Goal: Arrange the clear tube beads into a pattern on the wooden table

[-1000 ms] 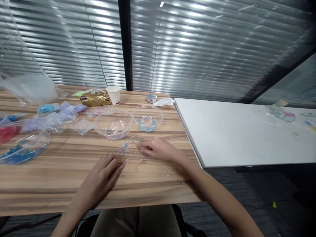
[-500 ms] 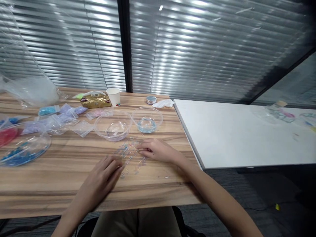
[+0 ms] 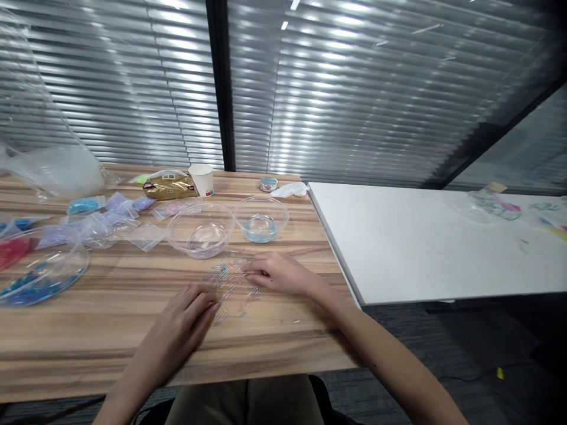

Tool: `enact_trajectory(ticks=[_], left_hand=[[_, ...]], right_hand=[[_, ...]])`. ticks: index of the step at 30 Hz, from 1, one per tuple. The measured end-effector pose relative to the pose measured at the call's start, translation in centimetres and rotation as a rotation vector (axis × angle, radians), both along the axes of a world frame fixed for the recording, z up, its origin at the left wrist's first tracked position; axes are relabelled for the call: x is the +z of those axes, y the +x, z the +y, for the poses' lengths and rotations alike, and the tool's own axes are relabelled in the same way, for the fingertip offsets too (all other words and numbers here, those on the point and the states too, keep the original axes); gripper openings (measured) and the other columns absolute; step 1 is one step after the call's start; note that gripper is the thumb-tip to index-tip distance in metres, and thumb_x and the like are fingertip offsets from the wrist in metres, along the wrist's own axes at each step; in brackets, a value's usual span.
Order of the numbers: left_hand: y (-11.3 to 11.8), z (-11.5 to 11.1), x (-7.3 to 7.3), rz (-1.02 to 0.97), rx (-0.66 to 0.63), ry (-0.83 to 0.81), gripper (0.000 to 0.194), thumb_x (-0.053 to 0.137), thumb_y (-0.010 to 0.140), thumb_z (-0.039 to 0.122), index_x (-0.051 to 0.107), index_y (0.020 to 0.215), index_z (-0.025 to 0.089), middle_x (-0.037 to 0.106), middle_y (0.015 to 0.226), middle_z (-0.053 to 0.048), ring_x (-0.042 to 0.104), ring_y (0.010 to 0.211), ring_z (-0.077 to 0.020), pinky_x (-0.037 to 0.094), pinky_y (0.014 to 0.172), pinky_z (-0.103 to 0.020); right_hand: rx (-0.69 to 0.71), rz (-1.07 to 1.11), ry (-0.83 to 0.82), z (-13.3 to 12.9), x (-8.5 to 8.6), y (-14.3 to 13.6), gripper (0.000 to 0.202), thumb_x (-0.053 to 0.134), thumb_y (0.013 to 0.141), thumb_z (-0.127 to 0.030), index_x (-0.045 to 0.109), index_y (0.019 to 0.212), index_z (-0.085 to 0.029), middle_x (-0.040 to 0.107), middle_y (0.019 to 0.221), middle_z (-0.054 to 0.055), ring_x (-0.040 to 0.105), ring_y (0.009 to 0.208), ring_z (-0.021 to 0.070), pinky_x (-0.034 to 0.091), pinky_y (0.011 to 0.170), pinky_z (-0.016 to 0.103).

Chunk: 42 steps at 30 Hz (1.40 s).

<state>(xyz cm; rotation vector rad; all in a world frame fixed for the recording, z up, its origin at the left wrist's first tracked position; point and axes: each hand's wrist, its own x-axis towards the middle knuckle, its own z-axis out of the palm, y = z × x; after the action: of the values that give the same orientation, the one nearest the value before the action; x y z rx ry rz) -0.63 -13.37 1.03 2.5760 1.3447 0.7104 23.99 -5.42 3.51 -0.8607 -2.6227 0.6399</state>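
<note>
Resting flat, fingers spread, left hand (image 3: 183, 321) touches scattered tube beads (image 3: 230, 282) on wooden table (image 3: 88, 330). Right hand (image 3: 279, 274) pinches among them; whether it holds a bead cannot be told.

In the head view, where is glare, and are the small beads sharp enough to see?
Head view: ceiling lights glare on the window blinds; the right edge darkens; the beads between the left hand and right hand look tiny and soft.

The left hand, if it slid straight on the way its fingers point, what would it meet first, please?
Most likely the loose tube beads scattered just ahead of the left hand; its fingers point up and right into them. Farther on lies the right hand, though depth is uncertain.
</note>
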Motion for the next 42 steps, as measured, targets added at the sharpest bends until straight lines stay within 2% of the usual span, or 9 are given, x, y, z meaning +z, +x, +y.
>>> enact_trajectory(ticks=[11,22,32,42], left_hand=[[0.18,-0.02,0.35,-0.012,-0.003,-0.007,0.026,0.037,0.098,0.035,0.058,0.093,0.021,0.062,0.098,-0.006,0.059,0.091,-0.0214,0.048,0.080,-0.031],[-0.04,-0.04,0.07,-0.004,-0.001,-0.025,0.026,0.037,0.098,0.036,0.058,0.094,0.021,0.062,0.101,-0.007,0.058,0.095,-0.0220,0.047,0.084,-0.032],[0.26,0.07,0.29,-0.016,-0.004,0.005,0.027,0.036,0.097,0.034,0.059,0.090,0.021,0.062,0.094,-0.006,0.059,0.089,-0.0213,0.048,0.080,-0.031],[0.01,0.02,0.08,-0.014,-0.016,0.030,0.025,0.037,0.097,0.032,0.059,0.090,0.021,0.062,0.091,-0.005,0.059,0.086,-0.0208,0.048,0.078,-0.031]], right_hand=[[0.010,-0.002,0.031,-0.06,0.21,0.08,0.014,0.048,0.093,-0.015,0.060,0.085,-0.016,0.063,0.083,0.002,0.052,0.072,0.0120,0.033,0.065,0.022],[-0.012,0.009,-0.046,-0.15,0.31,0.03,0.018,0.047,0.094,-0.016,0.057,0.079,-0.016,0.061,0.079,0.001,0.051,0.070,0.0114,0.032,0.065,0.021],[0.019,0.018,0.004,-0.10,0.35,-0.02,0.016,0.048,0.091,-0.011,0.058,0.080,-0.016,0.063,0.083,0.002,0.053,0.074,0.0125,0.034,0.067,0.022],[-0.001,-0.005,0.023,0.01,0.41,-0.14,0.018,0.051,0.090,-0.010,0.057,0.073,-0.014,0.059,0.075,0.002,0.050,0.067,0.0114,0.033,0.063,0.021]])
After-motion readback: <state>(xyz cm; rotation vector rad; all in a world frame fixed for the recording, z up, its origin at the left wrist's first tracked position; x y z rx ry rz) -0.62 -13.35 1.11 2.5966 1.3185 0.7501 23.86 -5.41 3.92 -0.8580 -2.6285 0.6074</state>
